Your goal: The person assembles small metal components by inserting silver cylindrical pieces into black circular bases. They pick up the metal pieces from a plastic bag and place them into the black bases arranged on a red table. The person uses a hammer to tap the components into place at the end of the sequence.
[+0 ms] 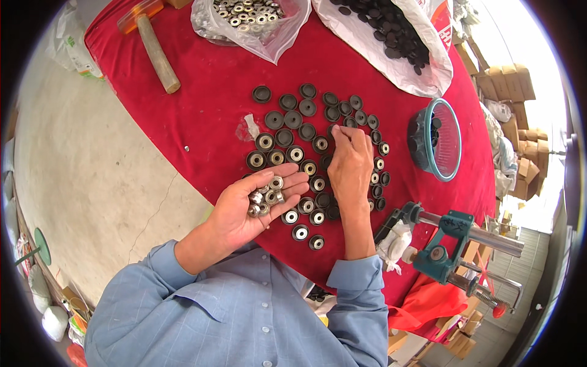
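My left hand [227,208] lies palm up with its fingers stretched out, cupping several small shiny metal bearings [271,197] in the palm and on the fingers. On the red cloth spread several round black caps [274,120] in loose rows. Those nearer me mostly have a metal bearing seated inside, like this filled cap [265,142]; most of the far ones show bare black insides. My right hand [353,165] reaches in among the caps, thumb and forefinger pinched together at one of them. Whatever lies between those fingertips is too hidden to make out.
A plastic bag of bearings [244,24] and a white sack of black discs [397,37] sit at the far side. A mallet [158,55] lies far left. To the right stand a blue-rimmed basket [460,140] and a green metal hand press [441,248] on the red-covered table [208,110].
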Available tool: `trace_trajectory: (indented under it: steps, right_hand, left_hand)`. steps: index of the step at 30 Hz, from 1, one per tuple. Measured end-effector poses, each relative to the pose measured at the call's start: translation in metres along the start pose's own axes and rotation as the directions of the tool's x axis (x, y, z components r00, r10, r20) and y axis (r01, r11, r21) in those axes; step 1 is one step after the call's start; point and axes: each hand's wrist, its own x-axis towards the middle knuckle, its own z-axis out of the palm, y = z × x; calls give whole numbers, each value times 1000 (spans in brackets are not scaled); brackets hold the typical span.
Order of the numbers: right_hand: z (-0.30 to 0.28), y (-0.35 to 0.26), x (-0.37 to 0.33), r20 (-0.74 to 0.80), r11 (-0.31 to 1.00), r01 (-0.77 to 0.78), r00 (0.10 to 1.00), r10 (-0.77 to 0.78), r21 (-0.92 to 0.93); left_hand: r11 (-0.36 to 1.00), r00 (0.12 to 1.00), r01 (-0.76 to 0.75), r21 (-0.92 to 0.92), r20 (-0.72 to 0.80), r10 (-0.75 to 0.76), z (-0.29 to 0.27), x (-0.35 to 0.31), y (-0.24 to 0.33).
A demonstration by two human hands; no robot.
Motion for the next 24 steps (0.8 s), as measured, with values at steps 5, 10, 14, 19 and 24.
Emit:
trace_trajectory:
  steps: [5, 10, 14, 19, 24]
  right_hand:
    - [-8, -12, -12, 66, 984, 22, 998, -11, -179]
    - [-20, -12, -9, 18, 983, -9, 1000, 12, -185]
    - [-44, -54, -12, 85, 866, -94, 995, 60, 490]
    - [-55, -87, -17, 164, 887, 110, 965, -202, 448]
    - [-48, -88, -20, 184, 877, 140, 951, -248, 459]
  left_hand:
    - [998, 998, -59, -20, -16, 58, 4, 0, 0]
    - [994, 994, -96, -61, 53, 99, 2, 2, 5]
    - [996, 996, -89, 6, 0, 89, 4, -4, 6]
    - [997, 985, -60, -55, 158, 68, -19, -3, -2]
    - [997, 996, -78, -19, 49, 79, -20, -7, -4]
